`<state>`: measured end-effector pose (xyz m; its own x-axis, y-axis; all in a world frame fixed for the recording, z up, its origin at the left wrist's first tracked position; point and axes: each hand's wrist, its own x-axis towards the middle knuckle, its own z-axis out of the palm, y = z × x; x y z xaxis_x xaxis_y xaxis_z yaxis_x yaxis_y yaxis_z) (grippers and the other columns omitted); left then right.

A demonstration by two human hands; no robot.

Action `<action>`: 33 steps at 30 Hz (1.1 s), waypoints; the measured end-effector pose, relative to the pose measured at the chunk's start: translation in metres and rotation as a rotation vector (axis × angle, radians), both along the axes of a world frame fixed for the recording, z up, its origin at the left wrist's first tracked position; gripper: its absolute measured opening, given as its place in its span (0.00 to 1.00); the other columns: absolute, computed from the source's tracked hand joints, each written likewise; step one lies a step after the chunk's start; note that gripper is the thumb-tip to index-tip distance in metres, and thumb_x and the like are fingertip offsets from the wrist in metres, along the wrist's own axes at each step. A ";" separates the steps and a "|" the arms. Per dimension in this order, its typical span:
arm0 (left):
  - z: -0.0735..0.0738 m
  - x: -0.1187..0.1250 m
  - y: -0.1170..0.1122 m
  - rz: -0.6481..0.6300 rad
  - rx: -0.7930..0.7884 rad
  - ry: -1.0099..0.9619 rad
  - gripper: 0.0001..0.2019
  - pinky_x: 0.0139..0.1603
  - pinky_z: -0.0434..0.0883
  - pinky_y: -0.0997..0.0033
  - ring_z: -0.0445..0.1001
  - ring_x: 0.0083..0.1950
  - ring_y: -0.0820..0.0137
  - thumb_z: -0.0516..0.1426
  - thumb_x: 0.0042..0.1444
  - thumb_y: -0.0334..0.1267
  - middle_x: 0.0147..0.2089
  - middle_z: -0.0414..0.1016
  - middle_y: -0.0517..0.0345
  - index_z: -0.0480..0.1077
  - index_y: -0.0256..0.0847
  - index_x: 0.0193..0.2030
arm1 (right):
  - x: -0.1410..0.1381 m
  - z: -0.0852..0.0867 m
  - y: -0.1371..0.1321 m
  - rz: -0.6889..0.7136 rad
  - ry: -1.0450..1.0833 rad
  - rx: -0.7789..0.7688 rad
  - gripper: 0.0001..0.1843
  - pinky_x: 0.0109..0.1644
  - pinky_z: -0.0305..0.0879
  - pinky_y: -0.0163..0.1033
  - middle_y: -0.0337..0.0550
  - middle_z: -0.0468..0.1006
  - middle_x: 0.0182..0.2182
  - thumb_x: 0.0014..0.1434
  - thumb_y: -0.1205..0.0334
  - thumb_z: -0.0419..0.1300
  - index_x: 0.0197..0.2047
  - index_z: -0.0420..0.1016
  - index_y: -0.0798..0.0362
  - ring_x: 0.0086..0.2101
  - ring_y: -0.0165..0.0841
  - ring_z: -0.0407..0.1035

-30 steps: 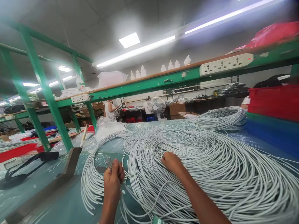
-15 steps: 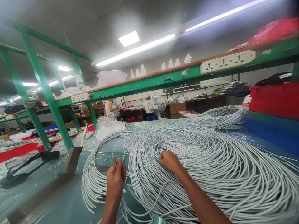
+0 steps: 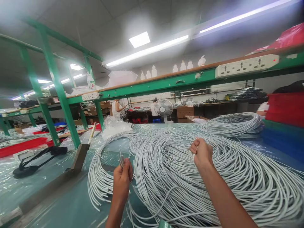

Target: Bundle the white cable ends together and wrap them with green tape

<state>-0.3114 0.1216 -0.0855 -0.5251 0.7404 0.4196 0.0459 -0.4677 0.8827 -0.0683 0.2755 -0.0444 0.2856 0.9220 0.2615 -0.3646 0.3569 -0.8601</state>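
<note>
A big pile of thin white cables (image 3: 190,177) lies looped across the plastic-covered green table (image 3: 66,209). My left hand (image 3: 122,180) is closed round a small bunch of cable ends that stick up above its fingers. My right hand (image 3: 201,153) is a fist pinching one white cable, lifted over the middle of the pile. A second, smaller coil of white cables (image 3: 235,125) rests further back on the right.
A metal bar (image 3: 79,158) lies on the table at the left, beside a black tool (image 3: 35,161). Green shelf frame (image 3: 59,91) with power strips (image 3: 247,65) overhead. Red and blue bins (image 3: 285,120) at right. A fan (image 3: 163,108) and a person (image 3: 116,109) behind.
My right hand has left the near part of the pile and risen to the right, pulling a cable up. My left hand stays closed on the cable ends. The view has shifted slightly left.
</note>
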 end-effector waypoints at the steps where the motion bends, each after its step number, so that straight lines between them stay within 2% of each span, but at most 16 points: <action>1: 0.000 0.000 0.000 0.000 0.004 -0.008 0.29 0.18 0.45 0.78 0.45 0.19 0.80 0.56 0.57 0.58 0.19 0.44 0.68 0.49 0.40 0.20 | 0.000 0.008 -0.008 -0.044 0.063 0.045 0.06 0.17 0.45 0.29 0.27 0.49 0.20 0.59 0.58 0.50 0.34 0.59 0.52 0.16 0.21 0.45; 5: -0.001 -0.002 -0.001 -0.002 0.012 -0.012 0.28 0.18 0.45 0.77 0.44 0.19 0.80 0.55 0.58 0.58 0.19 0.43 0.68 0.49 0.40 0.20 | -0.002 0.043 -0.051 -0.190 0.190 0.291 0.13 0.17 0.47 0.29 0.30 0.60 0.24 0.56 0.63 0.52 0.46 0.65 0.50 0.16 0.22 0.50; 7: -0.002 -0.003 -0.001 -0.012 0.009 -0.002 0.28 0.19 0.46 0.77 0.44 0.19 0.80 0.54 0.59 0.58 0.19 0.44 0.67 0.49 0.40 0.20 | 0.000 0.057 -0.071 -0.238 0.157 0.437 0.15 0.18 0.48 0.29 0.33 0.66 0.27 0.58 0.62 0.54 0.50 0.68 0.50 0.17 0.21 0.52; 9: -0.004 -0.003 0.000 -0.019 0.008 -0.003 0.28 0.19 0.47 0.78 0.45 0.19 0.80 0.55 0.59 0.58 0.19 0.45 0.67 0.50 0.40 0.20 | -0.001 0.064 -0.084 -0.219 0.052 0.500 0.20 0.18 0.49 0.29 0.37 0.71 0.31 0.62 0.59 0.54 0.57 0.66 0.50 0.18 0.22 0.52; 11: -0.005 -0.003 0.001 -0.037 0.013 -0.034 0.28 0.19 0.46 0.79 0.45 0.19 0.80 0.57 0.57 0.58 0.19 0.47 0.68 0.52 0.39 0.21 | -0.007 0.064 -0.090 -0.084 -0.121 0.461 0.26 0.19 0.48 0.29 0.40 0.74 0.35 0.64 0.55 0.53 0.65 0.59 0.47 0.19 0.22 0.51; 13: -0.005 -0.003 0.002 -0.079 0.015 -0.079 0.28 0.18 0.45 0.80 0.45 0.19 0.81 0.58 0.54 0.59 0.20 0.47 0.68 0.53 0.39 0.22 | -0.020 0.056 -0.091 0.149 -0.356 0.395 0.25 0.19 0.47 0.30 0.40 0.74 0.35 0.66 0.53 0.50 0.65 0.60 0.48 0.18 0.23 0.50; 16: -0.004 -0.004 0.002 -0.142 -0.002 -0.130 0.27 0.17 0.43 0.81 0.42 0.19 0.82 0.58 0.53 0.61 0.20 0.44 0.70 0.56 0.39 0.25 | -0.048 0.036 -0.094 0.627 -0.785 0.323 0.17 0.24 0.51 0.31 0.36 0.69 0.26 0.65 0.60 0.47 0.50 0.73 0.53 0.20 0.25 0.53; 18: -0.002 -0.006 0.001 -0.174 -0.010 -0.155 0.25 0.17 0.43 0.82 0.40 0.18 0.82 0.57 0.54 0.62 0.20 0.41 0.71 0.62 0.38 0.30 | -0.066 0.022 -0.098 0.900 -1.007 0.280 0.14 0.28 0.51 0.32 0.35 0.66 0.22 0.60 0.66 0.48 0.36 0.76 0.55 0.22 0.26 0.56; 19: -0.002 -0.006 0.001 -0.194 -0.011 -0.170 0.25 0.17 0.43 0.82 0.39 0.18 0.82 0.57 0.54 0.62 0.21 0.41 0.72 0.65 0.38 0.33 | -0.074 0.016 -0.101 0.992 -1.078 0.254 0.13 0.28 0.51 0.32 0.35 0.65 0.21 0.58 0.68 0.48 0.30 0.74 0.55 0.23 0.26 0.57; 21: -0.001 -0.007 0.000 -0.229 -0.007 -0.209 0.25 0.17 0.43 0.82 0.39 0.18 0.82 0.58 0.53 0.61 0.21 0.42 0.72 0.67 0.37 0.37 | -0.086 0.005 -0.106 1.071 -1.133 0.182 0.13 0.27 0.49 0.32 0.36 0.65 0.19 0.56 0.68 0.50 0.23 0.70 0.56 0.23 0.26 0.57; 25: 0.001 -0.009 0.001 -0.204 0.062 -0.344 0.24 0.15 0.43 0.83 0.41 0.17 0.83 0.62 0.51 0.58 0.20 0.43 0.72 0.68 0.35 0.35 | -0.093 -0.007 -0.108 1.183 -1.124 -0.053 0.12 0.21 0.44 0.31 0.34 0.58 0.16 0.54 0.63 0.47 0.22 0.64 0.54 0.17 0.25 0.49; 29: 0.004 -0.014 0.000 -0.097 0.196 -0.516 0.24 0.13 0.44 0.82 0.44 0.16 0.84 0.58 0.54 0.61 0.23 0.54 0.69 0.66 0.37 0.34 | -0.090 -0.007 -0.108 1.290 -1.146 -0.237 0.12 0.17 0.36 0.29 0.30 0.52 0.12 0.55 0.57 0.49 0.22 0.60 0.52 0.13 0.22 0.40; 33: 0.007 -0.019 -0.004 -0.041 0.290 -0.655 0.24 0.12 0.46 0.81 0.47 0.15 0.83 0.50 0.61 0.59 0.24 0.59 0.66 0.66 0.37 0.35 | -0.088 -0.002 -0.111 1.342 -1.155 -0.300 0.19 0.15 0.34 0.28 0.29 0.51 0.11 0.61 0.50 0.48 0.23 0.58 0.52 0.11 0.21 0.37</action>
